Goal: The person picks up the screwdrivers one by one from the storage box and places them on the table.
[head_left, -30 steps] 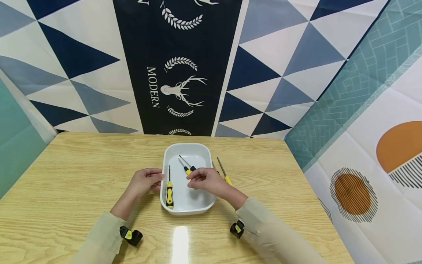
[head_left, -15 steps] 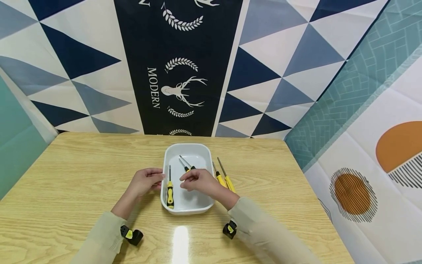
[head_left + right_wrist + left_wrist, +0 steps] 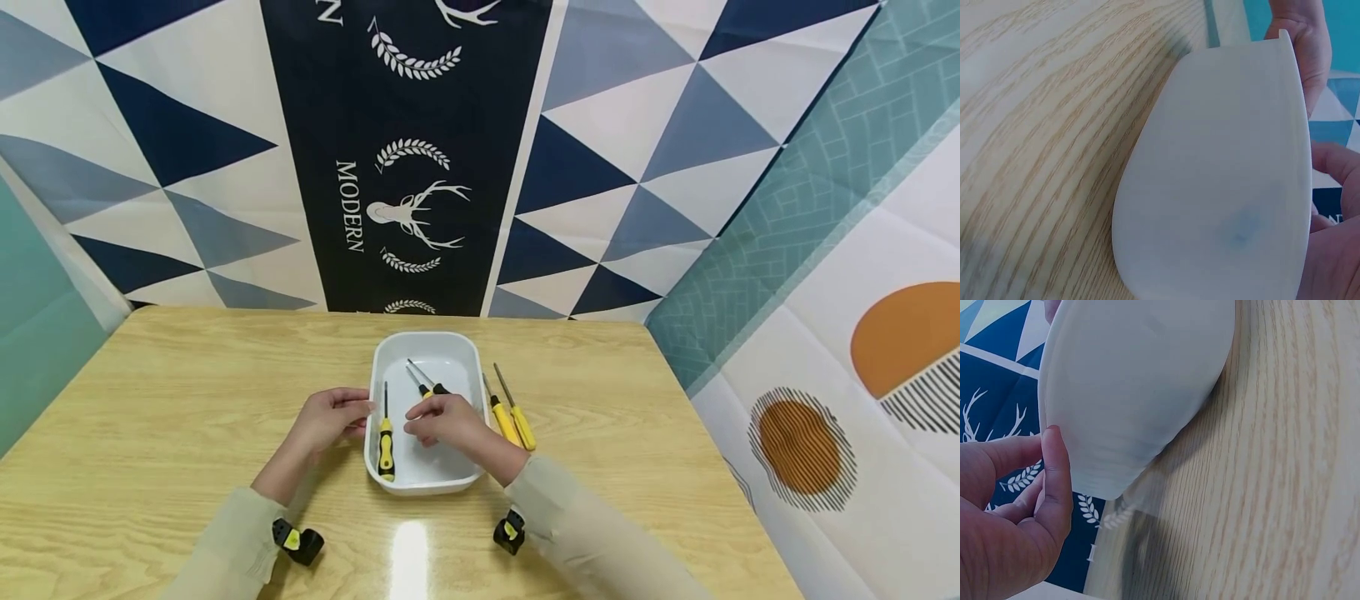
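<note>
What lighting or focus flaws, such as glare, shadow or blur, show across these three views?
Head: a bright glare streak on the wood-grain tabletop, toward the frame's bottom; left wrist: dimmer, with shadow along the white tray; right wrist: also dim, with a blurry bluish patch on the tray's wall.

Draped indoor workspace — printed hangings [image 3: 420,233]

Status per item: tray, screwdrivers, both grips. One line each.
White tray: upright on the table, left rim held.
Left-side screwdriver: lying in tray along left wall.
Paired screwdrivers: lying in tray, handles partly hidden.
Outer screwdrivers: lying on the table, right of tray.
Left grip: pinching tray rim.
Right grip: over tray, loosely curled, nothing visibly held.
</note>
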Motion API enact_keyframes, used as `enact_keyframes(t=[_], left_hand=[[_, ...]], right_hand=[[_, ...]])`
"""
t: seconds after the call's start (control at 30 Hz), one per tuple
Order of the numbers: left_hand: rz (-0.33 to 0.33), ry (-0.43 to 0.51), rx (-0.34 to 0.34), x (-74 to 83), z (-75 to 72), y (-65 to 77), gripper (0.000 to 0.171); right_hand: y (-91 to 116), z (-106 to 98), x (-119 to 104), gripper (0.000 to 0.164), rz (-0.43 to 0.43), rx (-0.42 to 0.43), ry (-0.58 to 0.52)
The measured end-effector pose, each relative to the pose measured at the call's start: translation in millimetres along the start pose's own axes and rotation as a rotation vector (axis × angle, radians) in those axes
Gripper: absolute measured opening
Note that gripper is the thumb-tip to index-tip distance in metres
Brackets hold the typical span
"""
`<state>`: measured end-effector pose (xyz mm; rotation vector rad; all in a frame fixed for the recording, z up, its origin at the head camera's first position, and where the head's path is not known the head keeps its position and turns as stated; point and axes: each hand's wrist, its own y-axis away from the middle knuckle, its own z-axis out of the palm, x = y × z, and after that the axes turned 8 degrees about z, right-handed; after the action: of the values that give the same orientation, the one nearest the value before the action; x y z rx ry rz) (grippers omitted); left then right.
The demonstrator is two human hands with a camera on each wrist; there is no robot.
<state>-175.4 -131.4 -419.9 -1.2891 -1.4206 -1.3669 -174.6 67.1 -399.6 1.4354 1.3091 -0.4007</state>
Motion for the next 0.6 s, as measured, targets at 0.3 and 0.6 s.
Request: enact_keyframes(t=[0.3, 0.6], left_hand=[[-0.002, -0.002, 0.006, -1.1, 0.2, -1.9, 0.038], [-0.012, -0.009, 0.004, -2.8, -0.1, -1.1, 0.037]], right_hand=[[-3.3, 3.5, 0.0, 0.018, 0.057, 0.029, -0.037], [-5.3, 8.0, 0.0, 0.015, 0.125, 0.028, -0.037]])
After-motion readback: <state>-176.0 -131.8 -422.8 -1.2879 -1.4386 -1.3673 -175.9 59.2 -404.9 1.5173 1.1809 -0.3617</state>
